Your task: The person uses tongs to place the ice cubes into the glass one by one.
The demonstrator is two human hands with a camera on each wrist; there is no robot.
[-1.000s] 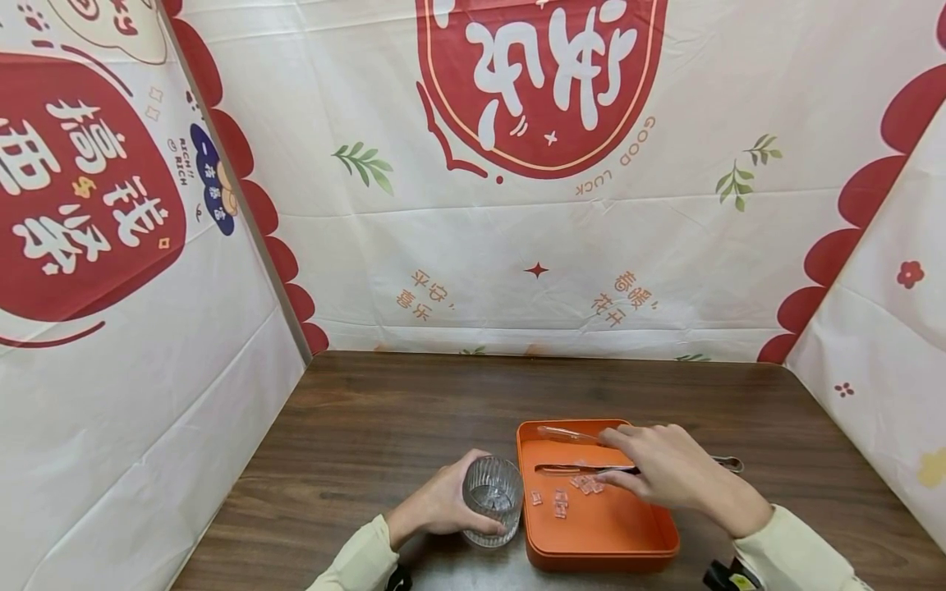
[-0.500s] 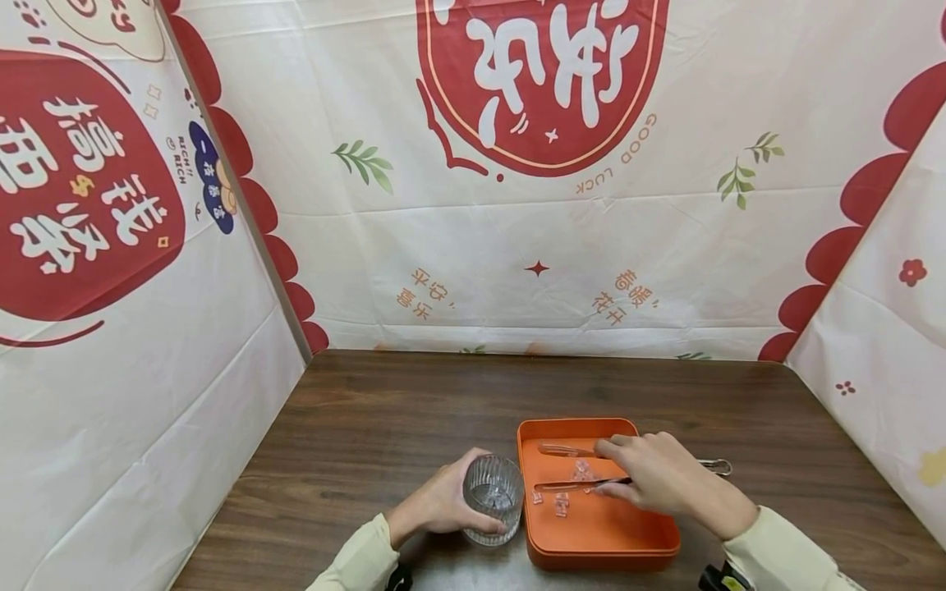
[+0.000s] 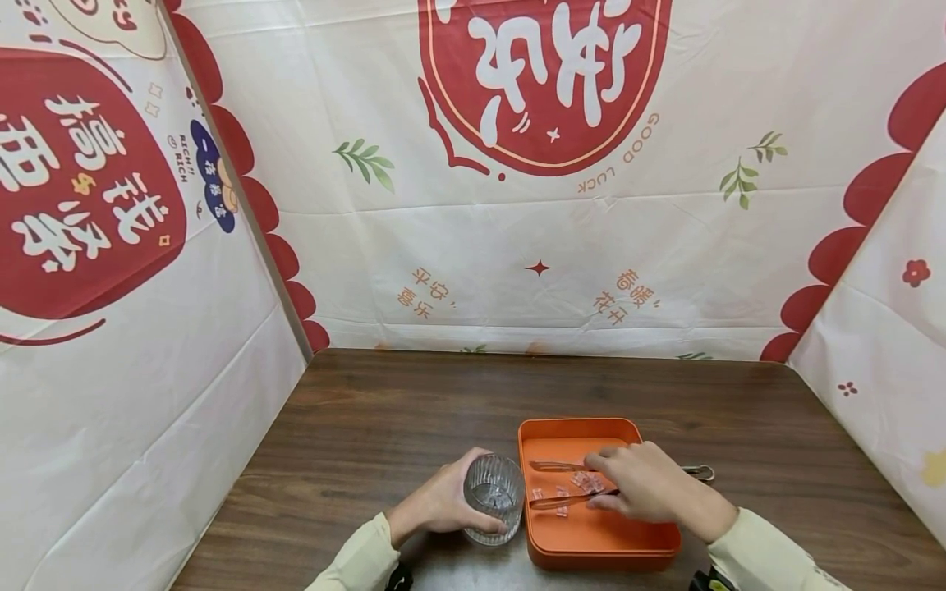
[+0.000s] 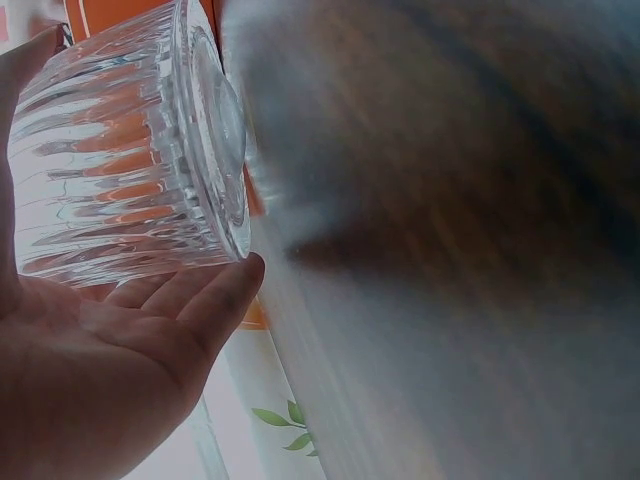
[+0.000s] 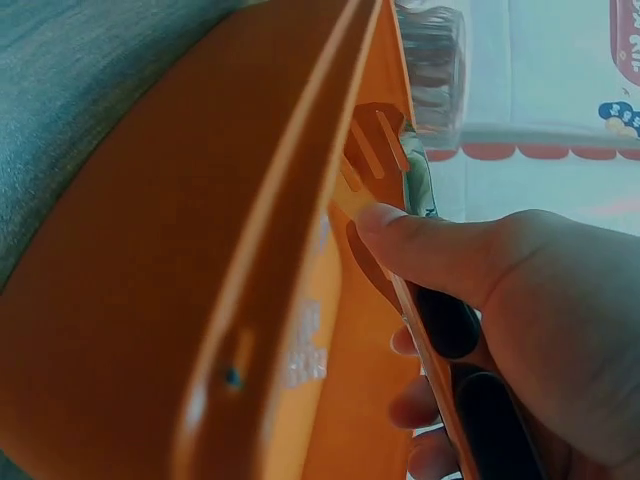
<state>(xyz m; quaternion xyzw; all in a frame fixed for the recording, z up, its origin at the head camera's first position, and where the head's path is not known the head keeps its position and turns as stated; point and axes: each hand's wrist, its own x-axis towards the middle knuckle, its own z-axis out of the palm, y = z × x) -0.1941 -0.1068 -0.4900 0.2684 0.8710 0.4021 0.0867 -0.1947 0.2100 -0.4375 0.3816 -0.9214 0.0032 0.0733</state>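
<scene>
My left hand point(image 3: 443, 499) holds a clear ribbed glass point(image 3: 493, 492) round its side, just left of an orange tray point(image 3: 599, 542). In the left wrist view the thumb and fingers lie about the glass point(image 4: 110, 150); whether its base touches the table, I cannot tell. My right hand point(image 3: 650, 484) grips metal tongs point(image 3: 554, 466) with black grip pads point(image 5: 447, 322). The tong arms stand apart, pointing left inside the tray. Several small clear cubes point(image 3: 587, 482) lie on the tray floor between and under the arms, partly hidden by the lower arm.
The tray's walls point(image 5: 290, 180) rise round the cubes, and its left wall is close against the glass. Dark wood tabletop point(image 3: 384, 410) extends behind and to both sides. Printed white cloth point(image 3: 473, 230) hangs at the back and sides.
My right hand and the tongs have moved left and nearer to me, and the tong arms now lie over the cubes. The left hand and the glass have stayed put.
</scene>
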